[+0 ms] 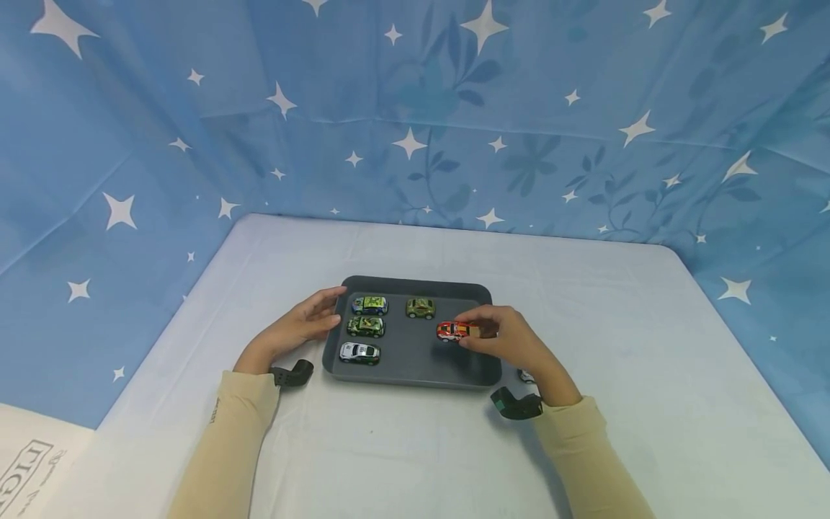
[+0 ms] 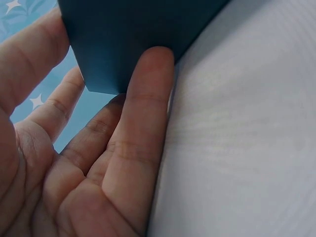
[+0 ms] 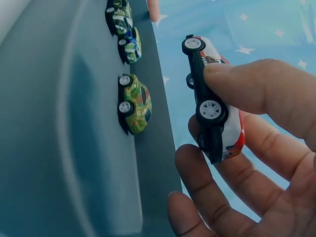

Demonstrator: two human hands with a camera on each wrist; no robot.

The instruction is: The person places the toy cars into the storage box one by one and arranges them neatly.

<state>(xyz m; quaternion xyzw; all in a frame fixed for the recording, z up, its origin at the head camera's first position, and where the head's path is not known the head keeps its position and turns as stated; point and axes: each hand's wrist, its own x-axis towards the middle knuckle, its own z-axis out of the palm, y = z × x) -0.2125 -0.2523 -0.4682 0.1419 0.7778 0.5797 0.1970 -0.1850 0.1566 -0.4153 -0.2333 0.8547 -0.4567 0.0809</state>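
My right hand (image 1: 509, 335) pinches a red toy car (image 1: 452, 331) between thumb and fingers, over the right half of a dark grey tray (image 1: 408, 364). In the right wrist view the car's white side and wheels (image 3: 211, 109) show, tilted nose-down. At the tray's left end, my left hand (image 1: 301, 324) lies with relaxed fingers along the wall, a finger (image 2: 153, 89) against the outside. A green camouflage car (image 1: 421, 308) stands in the tray's back middle. Down its left side stand a blue-and-yellow car (image 1: 370, 305), a dark green camouflage car (image 1: 366, 326) and a white-and-green car (image 1: 359, 353).
Partly hidden by my right wrist, a small white car (image 1: 527, 376) sits on the table to the right of the tray. A white cloth (image 1: 402, 447) covers the table. Behind it hangs a blue curtain (image 1: 363, 94) with white stars. A printed pale sheet (image 1: 32, 461) lies at lower left.
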